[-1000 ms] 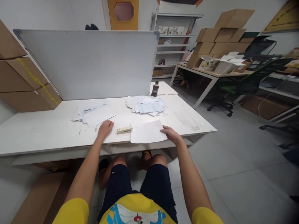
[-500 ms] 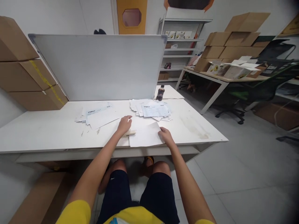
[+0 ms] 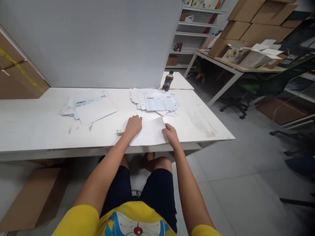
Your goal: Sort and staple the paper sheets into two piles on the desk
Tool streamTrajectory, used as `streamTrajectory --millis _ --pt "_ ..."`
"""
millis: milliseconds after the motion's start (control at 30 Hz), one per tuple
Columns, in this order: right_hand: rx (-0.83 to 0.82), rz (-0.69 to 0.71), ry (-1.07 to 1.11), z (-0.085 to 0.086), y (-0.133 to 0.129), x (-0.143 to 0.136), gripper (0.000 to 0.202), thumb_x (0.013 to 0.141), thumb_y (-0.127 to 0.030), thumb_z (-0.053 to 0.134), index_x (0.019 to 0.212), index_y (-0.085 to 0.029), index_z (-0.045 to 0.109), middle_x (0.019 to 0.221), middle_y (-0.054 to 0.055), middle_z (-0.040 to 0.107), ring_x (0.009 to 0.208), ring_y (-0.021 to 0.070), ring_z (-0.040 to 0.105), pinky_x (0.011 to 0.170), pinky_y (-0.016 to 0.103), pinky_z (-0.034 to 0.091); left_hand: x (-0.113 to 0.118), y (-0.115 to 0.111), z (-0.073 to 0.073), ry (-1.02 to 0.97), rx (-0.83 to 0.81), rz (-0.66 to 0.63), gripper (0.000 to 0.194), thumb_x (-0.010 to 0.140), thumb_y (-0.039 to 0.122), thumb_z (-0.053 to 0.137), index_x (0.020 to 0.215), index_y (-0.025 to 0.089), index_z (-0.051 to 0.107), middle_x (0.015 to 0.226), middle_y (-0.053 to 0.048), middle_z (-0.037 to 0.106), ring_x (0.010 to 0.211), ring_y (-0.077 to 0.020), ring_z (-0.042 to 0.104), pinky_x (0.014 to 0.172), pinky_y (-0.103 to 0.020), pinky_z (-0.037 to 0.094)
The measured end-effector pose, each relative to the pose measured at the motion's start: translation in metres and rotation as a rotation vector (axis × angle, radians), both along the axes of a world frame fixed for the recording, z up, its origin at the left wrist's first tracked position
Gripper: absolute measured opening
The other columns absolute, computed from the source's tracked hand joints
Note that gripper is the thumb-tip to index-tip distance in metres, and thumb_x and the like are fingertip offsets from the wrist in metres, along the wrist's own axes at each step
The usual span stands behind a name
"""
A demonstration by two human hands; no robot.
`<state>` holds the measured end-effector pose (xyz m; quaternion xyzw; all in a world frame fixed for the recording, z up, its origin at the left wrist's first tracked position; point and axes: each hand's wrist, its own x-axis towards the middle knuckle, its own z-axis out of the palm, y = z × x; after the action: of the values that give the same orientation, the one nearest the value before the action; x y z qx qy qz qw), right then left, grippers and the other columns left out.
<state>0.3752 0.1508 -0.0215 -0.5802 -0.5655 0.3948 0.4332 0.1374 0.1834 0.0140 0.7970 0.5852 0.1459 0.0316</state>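
Observation:
A blank white sheet of paper (image 3: 150, 132) lies at the table's front edge, its lower edge reaching the rim. My right hand (image 3: 170, 133) pinches its right side, with the thumb on top. Over the sheet's left edge rests my left hand (image 3: 134, 126), knuckles up and fingers curled down onto the paper; the fingertips are hidden. A short pale-yellow strip (image 3: 120, 132) sticks out to the left from under that hand, the rest of it covered. Behind to the right is a pile of printed sheets (image 3: 161, 102); another paper pile (image 3: 92, 106) lies to the left.
A dark drink bottle (image 3: 168, 82) stands behind the right pile. The whiteboard (image 3: 98, 42) rises along the table's back. Cardboard boxes (image 3: 22, 78) stand at the left end. Paper scraps (image 3: 90, 127) and a stain (image 3: 201, 123) mark the white table (image 3: 36, 131).
My left hand has moved onto the sheet's left edge and its fingers have curled. The strip now shows left of the hand rather than right. My view has tilted down.

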Motion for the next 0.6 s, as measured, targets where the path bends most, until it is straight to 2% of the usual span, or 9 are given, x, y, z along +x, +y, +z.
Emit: streamTrajectory --millis 200,333,400,467,533,600 --pt "-0.004 0.013 0.050 0.003 -0.005 -0.003 0.032 0.066 -0.029 0.046 0.092 -0.022 0.064 0.080 0.001 0.062 0.073 0.0197 0.053 0.062 0.028 0.039 -0.006 0.002 0.004 -0.180 -0.106 0.031 0.034 0.087 0.019 0.040 0.110 0.017 0.065 0.120 -0.015 0.061 0.113 -0.0320 0.052 0.094 -0.046 0.042" --pt "-0.032 -0.004 0.079 0.005 -0.002 -0.006 0.030 0.063 -0.029 0.047 0.087 -0.022 0.063 0.077 0.001 0.061 0.072 0.0196 0.053 0.061 0.027 0.038 -0.024 0.021 0.019 -0.209 -0.163 -0.011 0.032 0.085 0.026 0.047 0.108 0.023 0.069 0.119 -0.005 0.067 0.110 -0.0253 0.058 0.094 -0.036 0.045" --pt "-0.056 -0.007 0.118 0.007 0.000 -0.007 0.029 0.061 -0.029 0.048 0.084 -0.022 0.064 0.075 0.001 0.061 0.070 0.0195 0.052 0.059 0.027 0.038 -0.041 0.030 0.031 -0.225 -0.177 -0.022 0.031 0.086 0.028 0.048 0.107 0.025 0.070 0.116 -0.003 0.069 0.107 -0.0223 0.061 0.094 -0.032 0.046" --pt "-0.059 -0.014 0.164 0.007 0.000 -0.005 0.029 0.059 -0.030 0.050 0.083 -0.021 0.064 0.074 0.001 0.061 0.069 0.0191 0.052 0.058 0.026 0.038 -0.065 0.031 0.039 -0.239 -0.144 0.035 0.035 0.089 0.027 0.042 0.110 0.021 0.069 0.119 -0.006 0.068 0.111 -0.0247 0.059 0.099 -0.037 0.044" --pt "-0.033 -0.074 0.228 0.007 -0.002 -0.003 0.030 0.058 -0.031 0.051 0.083 -0.020 0.063 0.070 0.000 0.060 0.067 0.0180 0.051 0.057 0.025 0.039 -0.094 0.022 0.037 -0.218 -0.050 0.161 0.038 0.089 0.024 0.039 0.116 0.015 0.066 0.125 -0.014 0.063 0.124 -0.0323 0.050 0.106 -0.049 0.036" --pt "0.008 -0.169 0.286 0.007 -0.004 -0.002 0.029 0.060 -0.034 0.050 0.083 -0.020 0.061 0.066 -0.001 0.056 0.063 0.0165 0.049 0.055 0.025 0.038 -0.119 0.006 0.028 -0.138 0.079 0.287 0.040 0.088 0.026 0.043 0.121 0.013 0.062 0.133 -0.017 0.057 0.134 -0.0364 0.038 0.111 -0.055 0.027"
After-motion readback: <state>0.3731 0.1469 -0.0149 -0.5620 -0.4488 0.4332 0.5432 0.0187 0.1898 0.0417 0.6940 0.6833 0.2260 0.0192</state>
